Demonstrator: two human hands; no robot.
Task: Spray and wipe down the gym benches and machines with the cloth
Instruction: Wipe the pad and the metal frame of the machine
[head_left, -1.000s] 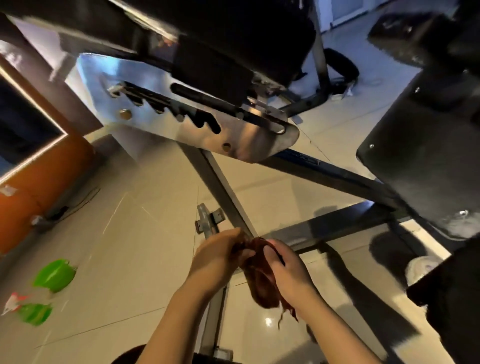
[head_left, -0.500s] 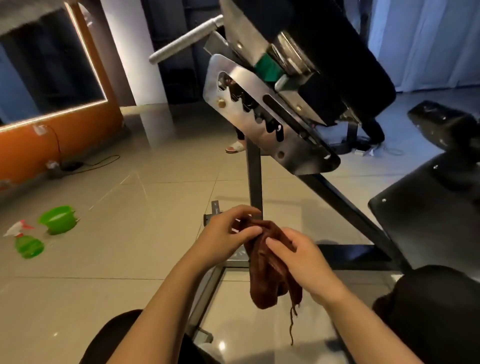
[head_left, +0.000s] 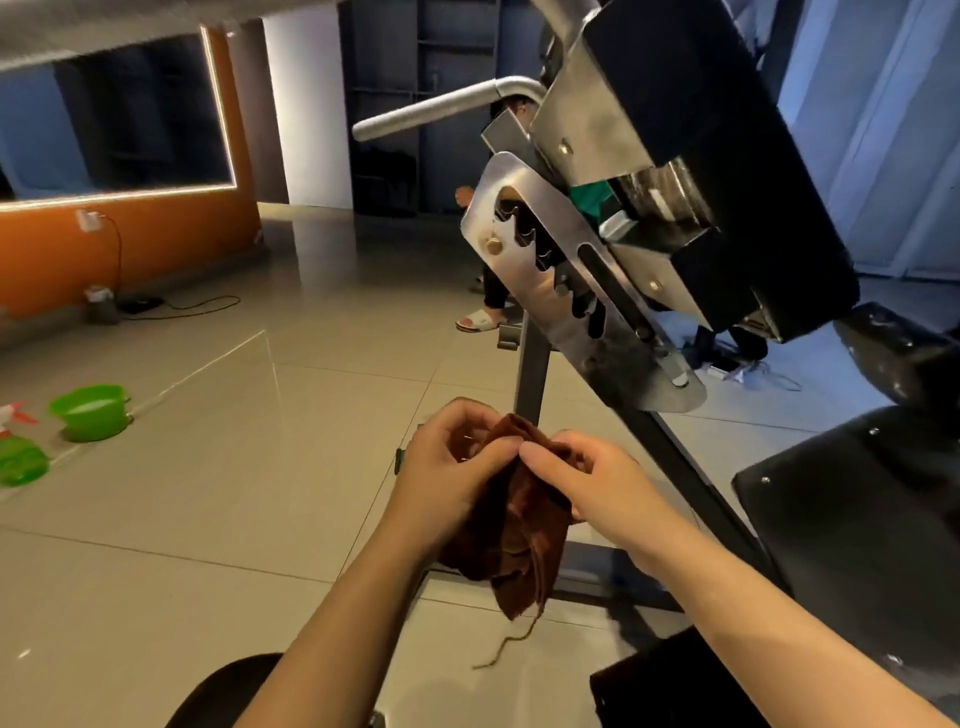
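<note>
one brown cloth (head_left: 511, 525) hangs bunched between my two hands, pinched at its top by the fingers of my left hand (head_left: 451, 478) and right hand (head_left: 597, 483), in front of one bench (head_left: 613, 291); one green bowl (head_left: 89, 411) sits on the floor (head_left: 234, 467).

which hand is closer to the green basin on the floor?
Left. The left hand grips the brown cloth on the side toward the green basin, far left on the floor. The right hand grips the cloth's other side, farther away.
</note>
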